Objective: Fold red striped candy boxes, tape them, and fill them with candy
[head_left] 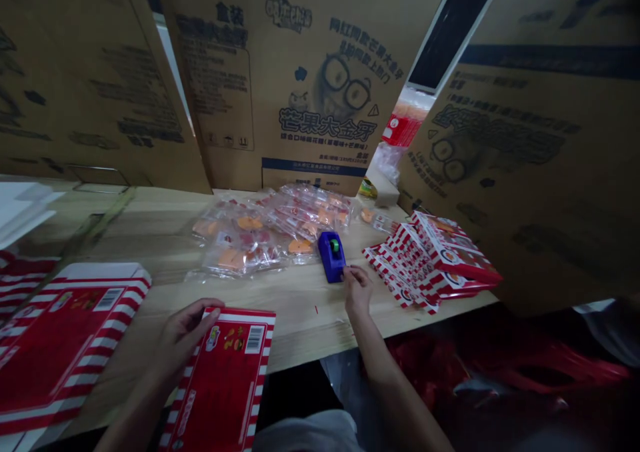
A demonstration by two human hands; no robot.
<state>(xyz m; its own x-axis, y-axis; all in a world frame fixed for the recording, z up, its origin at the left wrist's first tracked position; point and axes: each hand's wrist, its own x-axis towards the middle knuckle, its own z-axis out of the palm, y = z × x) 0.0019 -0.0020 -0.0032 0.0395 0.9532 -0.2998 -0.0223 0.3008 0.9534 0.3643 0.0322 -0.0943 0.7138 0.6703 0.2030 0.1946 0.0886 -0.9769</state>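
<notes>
My left grip point(181, 335) is released, fingers flat on a corner of one red-striped carton point(225, 385) that overhangs the table point(300, 305) edge. My right grip point(357, 291) is bent at the near end of one blue dispenser point(331, 255); clasping or only touching, I cannot tell. Behind lies one heap of clear sachets point(265, 232), too many to count.
</notes>
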